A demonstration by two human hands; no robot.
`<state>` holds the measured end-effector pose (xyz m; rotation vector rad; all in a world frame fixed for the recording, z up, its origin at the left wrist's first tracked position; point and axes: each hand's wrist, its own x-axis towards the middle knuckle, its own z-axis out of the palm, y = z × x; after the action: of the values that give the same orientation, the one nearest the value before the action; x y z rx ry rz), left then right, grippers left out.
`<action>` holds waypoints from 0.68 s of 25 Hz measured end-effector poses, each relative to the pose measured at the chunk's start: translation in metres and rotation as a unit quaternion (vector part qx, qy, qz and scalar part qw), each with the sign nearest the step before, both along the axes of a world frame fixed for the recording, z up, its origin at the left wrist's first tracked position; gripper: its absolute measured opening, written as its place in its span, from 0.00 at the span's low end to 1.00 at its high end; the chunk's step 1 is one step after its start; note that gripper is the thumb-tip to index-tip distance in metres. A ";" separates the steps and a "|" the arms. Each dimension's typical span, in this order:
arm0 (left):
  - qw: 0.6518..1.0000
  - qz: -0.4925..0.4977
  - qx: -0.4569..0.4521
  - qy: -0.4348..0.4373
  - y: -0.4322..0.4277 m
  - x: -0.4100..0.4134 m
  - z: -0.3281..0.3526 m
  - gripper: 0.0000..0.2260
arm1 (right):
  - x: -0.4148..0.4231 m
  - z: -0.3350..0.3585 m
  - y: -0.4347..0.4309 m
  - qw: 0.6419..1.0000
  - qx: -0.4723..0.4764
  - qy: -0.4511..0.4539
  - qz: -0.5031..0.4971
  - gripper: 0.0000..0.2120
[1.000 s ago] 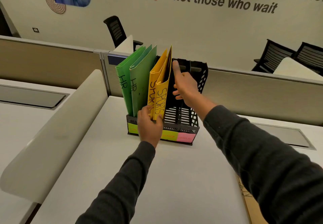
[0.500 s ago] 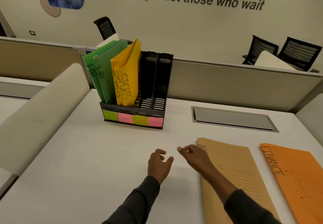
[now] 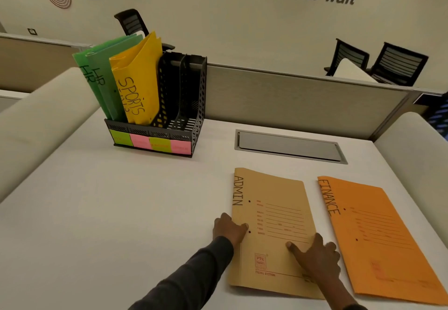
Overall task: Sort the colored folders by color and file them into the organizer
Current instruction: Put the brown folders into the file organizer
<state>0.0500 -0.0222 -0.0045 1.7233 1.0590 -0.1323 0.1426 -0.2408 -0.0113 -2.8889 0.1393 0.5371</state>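
A black slotted organizer [image 3: 155, 135] stands at the back left of the white desk. Two green folders marked HR [image 3: 104, 67] fill its left slot and yellow folders marked SPORTS [image 3: 140, 79] the one beside it; the two right slots hold nothing. A tan folder marked ADMIN [image 3: 274, 193] lies flat near me. My left hand [image 3: 229, 231] curls around its left edge, thumb on top. My right hand [image 3: 315, 259] rests flat on its lower right part, fingers spread. An orange folder marked FINANCE [image 3: 378, 225] lies to the right, untouched.
A grey cable flap [image 3: 288, 146] is set into the desk behind the folders. Curved white dividers [image 3: 43, 120] border the desk on the left and right [image 3: 412, 152], and a grey partition [image 3: 291, 96] closes the back. Black chairs [image 3: 397, 65] stand beyond it.
Both hands left the organizer and came back to the near desk. They went from hovering beside the tan folder to resting on it, the left at its edge, the right on top.
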 end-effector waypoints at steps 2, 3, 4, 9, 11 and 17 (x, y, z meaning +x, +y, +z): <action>1.000 0.002 -0.002 0.010 -0.003 0.000 -0.001 0.21 | 0.000 0.003 0.004 1.000 0.008 -0.001 0.000 0.49; 1.000 0.001 0.000 0.015 -0.003 -0.001 0.000 0.22 | 0.001 0.005 0.007 1.000 0.014 0.002 -0.004 0.49; 1.000 0.000 0.001 0.019 -0.003 -0.002 0.000 0.22 | 0.001 0.006 0.011 1.000 0.020 0.006 -0.012 0.49; 0.999 0.000 0.021 0.036 0.016 -0.013 -0.001 0.23 | 0.001 0.016 0.031 0.996 0.049 0.045 -0.057 0.44; 0.998 0.006 0.038 0.044 0.035 -0.025 -0.001 0.23 | -0.006 0.018 0.048 0.996 0.061 0.055 -0.043 0.42; 0.993 0.042 0.087 0.063 0.109 -0.070 0.002 0.18 | -0.044 0.015 0.115 0.993 0.084 0.080 0.010 0.40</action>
<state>-0.0202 0.0871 -0.0021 1.8425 1.2664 -0.0986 0.0989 -0.1255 0.0037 -2.6846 0.0847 0.7471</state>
